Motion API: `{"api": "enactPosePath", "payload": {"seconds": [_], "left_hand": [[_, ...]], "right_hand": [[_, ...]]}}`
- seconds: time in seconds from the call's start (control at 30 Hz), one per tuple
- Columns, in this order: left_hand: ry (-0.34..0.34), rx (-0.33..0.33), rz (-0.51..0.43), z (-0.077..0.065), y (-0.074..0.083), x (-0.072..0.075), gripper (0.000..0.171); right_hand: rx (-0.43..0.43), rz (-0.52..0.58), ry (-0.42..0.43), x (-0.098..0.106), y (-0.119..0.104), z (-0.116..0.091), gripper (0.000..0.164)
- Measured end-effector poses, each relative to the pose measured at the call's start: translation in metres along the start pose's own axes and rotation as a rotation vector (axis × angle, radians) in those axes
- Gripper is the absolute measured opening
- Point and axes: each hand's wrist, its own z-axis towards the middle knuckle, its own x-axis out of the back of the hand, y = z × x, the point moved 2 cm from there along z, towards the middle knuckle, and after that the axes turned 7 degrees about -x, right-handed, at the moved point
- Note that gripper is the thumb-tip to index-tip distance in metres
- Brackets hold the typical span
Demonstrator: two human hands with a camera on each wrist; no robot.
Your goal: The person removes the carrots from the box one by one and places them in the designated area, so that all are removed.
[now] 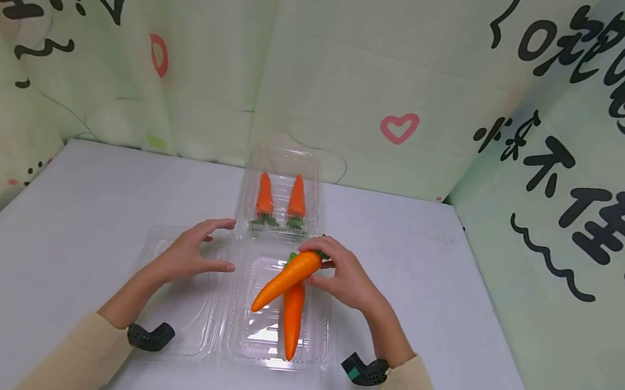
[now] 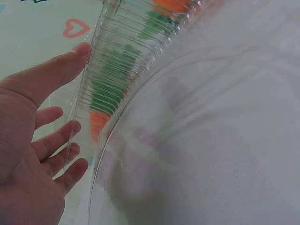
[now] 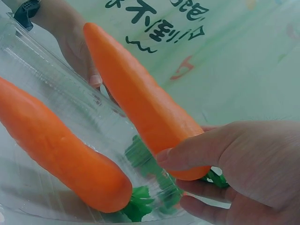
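My right hand (image 1: 346, 275) grips a toy-like orange carrot (image 3: 140, 101) by its thick, leafy end. In the head view that carrot (image 1: 286, 281) slants across a second carrot (image 1: 291, 321), which lies in the clear plastic box (image 1: 249, 342). The second carrot (image 3: 70, 154) shows its green top in the right wrist view. At the box's left side my left hand (image 1: 192, 255) has its fingers and thumb spread apart, with nothing held between them. In the left wrist view the left hand (image 2: 33, 136) is by the clear box wall (image 2: 84, 89).
Behind the box stands another clear container (image 1: 253, 182) with two carrots (image 1: 281, 198) in it, leaves toward me. A clear lid (image 1: 177, 315) lies flat to the left of the box. A printed curtain (image 1: 327, 61) borders the white table (image 1: 416, 252).
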Motion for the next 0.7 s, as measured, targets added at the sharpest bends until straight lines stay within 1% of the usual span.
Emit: {"api": "enactPosePath", "payload": {"seconds": [0.27,0.7], "left_hand": [[0.0,0.009,0.008,0.0003,0.0008,-0.0003,0.084],[-0.004,0.0,0.004,0.0002,-0.0012,-0.0003,0.084]], "right_hand": [[-0.003,0.001,0.008,0.0015,0.0016,-0.0016,0.044],[-0.008,-0.011,0.018,0.0051,0.0031,-0.0039,0.044]]}}
